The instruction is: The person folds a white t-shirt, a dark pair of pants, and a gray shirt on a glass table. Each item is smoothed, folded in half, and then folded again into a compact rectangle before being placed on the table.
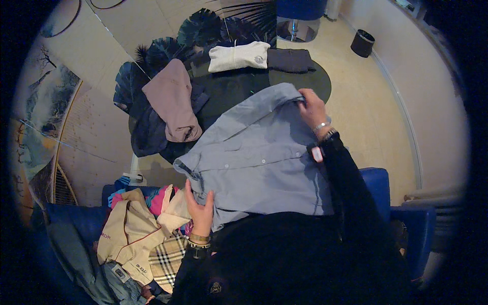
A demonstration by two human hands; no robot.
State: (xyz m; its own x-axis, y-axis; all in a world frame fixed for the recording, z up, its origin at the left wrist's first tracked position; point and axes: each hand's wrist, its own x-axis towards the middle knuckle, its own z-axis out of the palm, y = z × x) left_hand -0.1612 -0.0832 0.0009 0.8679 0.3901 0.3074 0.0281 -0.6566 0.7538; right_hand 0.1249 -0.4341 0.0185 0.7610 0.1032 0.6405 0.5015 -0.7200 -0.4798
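Observation:
A light blue-grey button-up shirt [248, 179] is spread in front of me, over my lap and toward the low table. White buttons run along its front placket. My right hand [314, 108] grips a folded edge of the shirt at its upper right. At the shirt's lower left, by the collar with a darker inner band [187, 167], is my left hand [200, 211]. Its thumb and fingers are spread apart against the cloth. Whether any fabric is pinched there is hard to see.
A dark oval table [232, 95] bears a rolled cream garment [239, 57], folded dark cloth [290, 60], a mauve garment [173, 101] and dark clothing [148, 131]. Mixed clothes [129, 228] are heaped on the blue seat at left. A black bin [362, 44] stands by the wall.

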